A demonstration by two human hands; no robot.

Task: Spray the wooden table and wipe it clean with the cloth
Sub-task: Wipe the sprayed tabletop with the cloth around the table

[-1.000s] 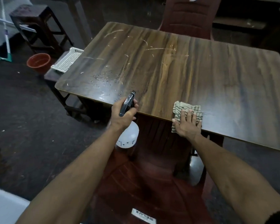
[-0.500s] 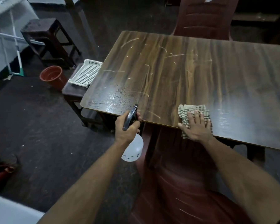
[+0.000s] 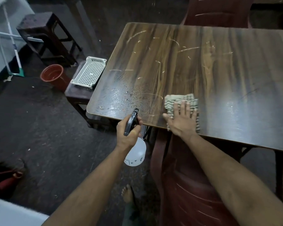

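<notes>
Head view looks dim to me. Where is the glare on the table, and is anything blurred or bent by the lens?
Head view: the room is dim; glare sits on the wet patch near the wooden table's near left corner, ahead of the spray bottle, with a softer sheen right of the cloth. Wide-angle distortion bows the table edges. Both hands are sharp; the frame's edges look softer.

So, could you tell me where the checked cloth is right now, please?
In the head view the checked cloth lies on the wooden table near its front edge, flat under the right hand, just right of the wet patch.
</notes>
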